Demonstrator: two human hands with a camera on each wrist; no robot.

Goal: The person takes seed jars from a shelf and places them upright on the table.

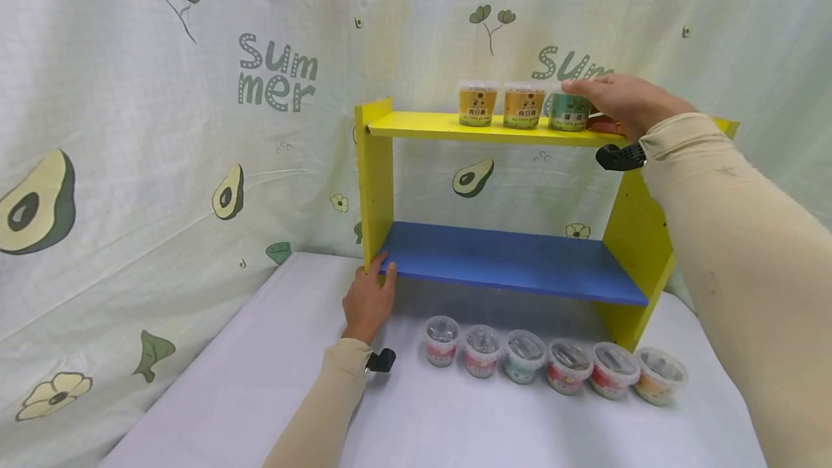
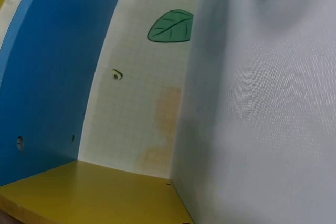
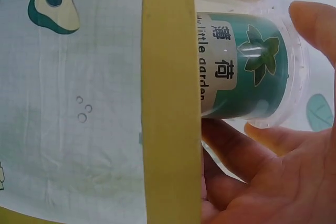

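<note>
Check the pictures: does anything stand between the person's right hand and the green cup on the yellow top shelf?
Nothing visible does. The right hand already rests around the green cup on the yellow top shelf; two orange cups stand beside it, not between.

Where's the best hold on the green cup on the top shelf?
Take the green cup by its side wall, coming from the open right front. Two orange cups crowd its left and the lid rim flares, so a side wrap, like the right hand has now, likely seats best.

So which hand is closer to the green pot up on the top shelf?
The right hand. Its fingers are around the green pot on the yellow top shelf. The left hand is far below, touching the blue shelf.
</note>
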